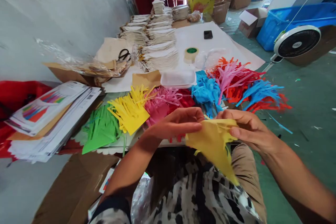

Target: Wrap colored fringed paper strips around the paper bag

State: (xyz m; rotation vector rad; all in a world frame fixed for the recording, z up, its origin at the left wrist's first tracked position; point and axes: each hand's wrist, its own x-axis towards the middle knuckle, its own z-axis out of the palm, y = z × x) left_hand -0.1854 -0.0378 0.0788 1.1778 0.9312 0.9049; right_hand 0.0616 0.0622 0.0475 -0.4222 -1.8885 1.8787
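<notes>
A yellow sheet of tissue paper (210, 140), with some cut strips along it, hangs from both my hands above my lap. My left hand (183, 120) pinches its upper left edge. My right hand (244, 126) grips the upper right part, thumb in front. Just beyond my hands lie fringed paper bundles: green (102, 127), yellow (133, 112), pink (160, 106) and blue (206, 91). To the right, pink fringe (231, 75) and another blue bundle (262, 92) rest on red fringed paper (278, 104).
A clear plastic tray (178, 78), a tape roll (191, 53) and a black phone (208, 34) lie further back. Stacks of white bundles (160, 54) line the left, near black-handled scissors (124, 55). Printed sheets (52, 112) sit at far left. A fan (298, 43) stands right.
</notes>
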